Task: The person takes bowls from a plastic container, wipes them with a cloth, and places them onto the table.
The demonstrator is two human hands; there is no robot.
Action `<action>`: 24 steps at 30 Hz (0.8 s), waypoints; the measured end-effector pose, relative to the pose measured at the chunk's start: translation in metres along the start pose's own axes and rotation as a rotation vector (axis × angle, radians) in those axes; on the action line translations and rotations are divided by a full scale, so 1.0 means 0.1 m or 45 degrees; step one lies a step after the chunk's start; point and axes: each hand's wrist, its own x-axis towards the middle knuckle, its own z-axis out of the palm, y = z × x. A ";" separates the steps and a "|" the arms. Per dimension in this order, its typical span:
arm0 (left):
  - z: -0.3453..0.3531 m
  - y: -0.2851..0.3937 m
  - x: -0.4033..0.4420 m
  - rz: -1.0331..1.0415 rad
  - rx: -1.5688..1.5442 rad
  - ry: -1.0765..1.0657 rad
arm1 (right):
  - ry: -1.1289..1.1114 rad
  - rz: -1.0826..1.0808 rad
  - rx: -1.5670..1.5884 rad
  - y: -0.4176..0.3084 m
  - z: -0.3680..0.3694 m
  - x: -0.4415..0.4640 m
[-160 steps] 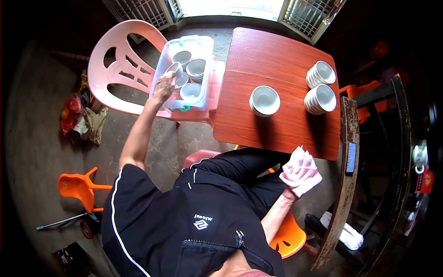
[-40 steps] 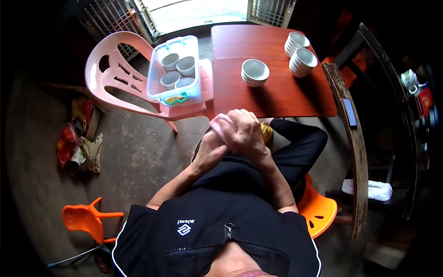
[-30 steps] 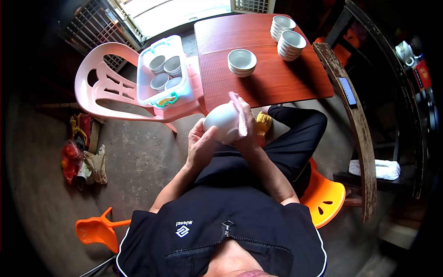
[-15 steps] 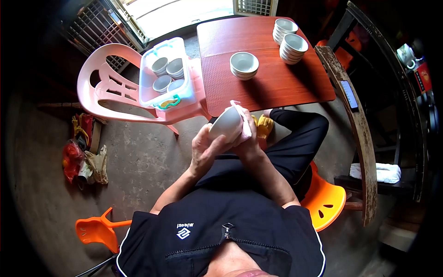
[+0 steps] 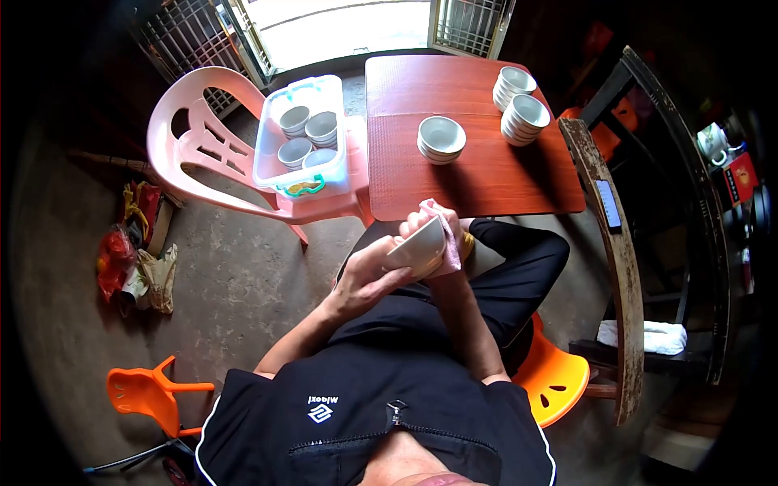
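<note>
A white bowl point(image 5: 420, 249) is held tilted on its side above my lap, its outer wall facing me. My left hand point(image 5: 369, 271) is closed on the bowl's lower left side, thumb lying along the outer wall. My right hand point(image 5: 415, 222) is at the far side with a pink cloth point(image 5: 451, 247) in its grip, pressed against the bowl; most of its fingers are hidden behind bowl and cloth. Beyond the hands, a short stack of bowls point(image 5: 442, 139) stands on the red-brown table point(image 5: 397, 182).
Two taller bowl stacks point(image 5: 525, 121) stand at the table's far right. A clear plastic box point(image 5: 263, 166) with several bowls rests on a pink chair point(image 5: 182, 101). A wooden bench point(image 5: 624, 292) with a phone point(image 5: 608, 202) is at right; an orange stool point(image 5: 146, 389) stands lower left.
The bowl has turned, its rim now slanting up to the right. My right hand and the cloth have shifted around its far edge. The whole view has moved slightly.
</note>
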 end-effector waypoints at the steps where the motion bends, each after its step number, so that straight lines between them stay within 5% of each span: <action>1: -0.04 0.05 0.00 -0.160 -0.028 -0.059 | 0.006 -0.182 -0.290 -0.21 0.11 -0.06; 5: 0.00 -0.04 0.03 -0.282 -0.305 -0.061 | -0.516 -0.996 -1.824 -0.61 0.26 -0.07; 8: -0.05 -0.08 0.01 -0.210 -0.428 -0.037 | -0.612 -0.821 -1.720 -0.74 0.35 -0.08; 9: -0.13 -0.21 -0.03 -0.286 -0.458 -0.032 | -0.385 -0.423 -1.125 -0.59 0.26 -0.06; 13: -0.10 -0.15 0.01 -0.332 -0.784 0.116 | -0.174 -0.923 -1.228 -0.33 0.05 -0.05; 16: -0.14 -0.22 0.02 -0.436 -0.764 0.008 | -0.230 0.128 -0.484 -0.50 0.14 -0.01; 18: -0.11 -0.19 0.03 -0.449 -0.700 -0.115 | -0.427 -0.214 -1.480 -0.76 0.41 -0.09; 21: -0.21 -0.28 0.03 -0.375 -1.076 -0.079 | -0.707 -0.600 -1.587 -0.85 0.48 -0.08; 22: -0.25 -0.23 0.06 -0.321 -1.209 -0.077 | -0.831 -0.961 -1.438 -0.79 0.41 -0.03; 24: -0.31 -0.23 0.01 -0.419 -1.593 0.090 | -0.672 -1.213 -1.294 -0.72 0.43 -0.14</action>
